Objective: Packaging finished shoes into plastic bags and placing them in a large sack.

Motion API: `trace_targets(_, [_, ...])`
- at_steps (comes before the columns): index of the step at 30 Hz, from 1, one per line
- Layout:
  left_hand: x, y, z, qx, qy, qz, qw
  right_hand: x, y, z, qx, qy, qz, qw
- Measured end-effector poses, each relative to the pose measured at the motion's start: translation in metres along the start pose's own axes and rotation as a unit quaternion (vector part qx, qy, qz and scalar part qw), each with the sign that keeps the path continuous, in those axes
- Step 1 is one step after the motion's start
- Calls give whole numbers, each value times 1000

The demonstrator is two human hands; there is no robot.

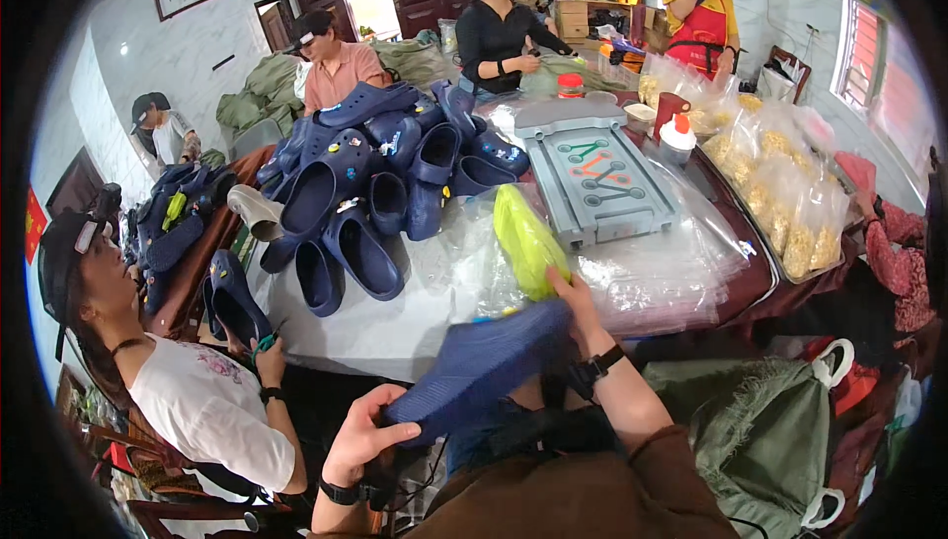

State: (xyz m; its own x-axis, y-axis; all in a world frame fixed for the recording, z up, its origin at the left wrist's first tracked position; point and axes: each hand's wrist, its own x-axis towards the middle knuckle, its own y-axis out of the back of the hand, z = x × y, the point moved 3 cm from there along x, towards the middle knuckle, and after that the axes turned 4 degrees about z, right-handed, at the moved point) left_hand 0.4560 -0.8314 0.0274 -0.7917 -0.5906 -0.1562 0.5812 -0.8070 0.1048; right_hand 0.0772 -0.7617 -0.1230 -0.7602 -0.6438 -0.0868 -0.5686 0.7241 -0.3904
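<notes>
In my left hand (365,435) is one end of a navy blue clog (469,371), thumb on one side and fingers behind. The clog is tilted, its ridged sole toward me, and its far end blurs beside my right hand (583,312). My right hand is closed on the lower end of a lime-yellow shoe-shaped piece (525,243), which stands slanted over the table; its fingertips are partly hidden. Just beyond, a heap of navy clogs (341,174) covers the left of the table, several with small charms.
Clear plastic bags (652,282) lie by a grey plastic tray (597,169). A metal tray (790,268) of bagged yellow pieces stands at right. Left, a co-worker (212,401) holds a clog and green-handled scissors. A green sack (741,430) sits low right. Other people stand farther back.
</notes>
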Motion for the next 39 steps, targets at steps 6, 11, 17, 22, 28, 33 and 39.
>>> trace_targets(6, [16,-26,-31,37,-38,133,990,-15,12,-12,22,-46,0,999])
trace_targets(11, [20,-52,-40,46,-93,194,976,-20,11,-8,25,-50,-2,998])
trace_targets(17, [53,-98,-59,66,-128,152,978,-26,16,7,-194,101,-6,976])
trace_targets(22, [94,-150,-68,-61,-156,28,985,-82,-7,-18,-269,175,-29,947])
trace_targets(28, [117,-141,-46,142,-265,-9,954,-132,-5,-60,-294,157,-171,927])
trace_targets(33, [144,-79,-17,194,-300,263,896,-134,-2,-55,-399,190,-64,895])
trace_targets(39, [219,-29,-53,339,-251,313,851,-141,-4,-48,-395,202,-26,896])
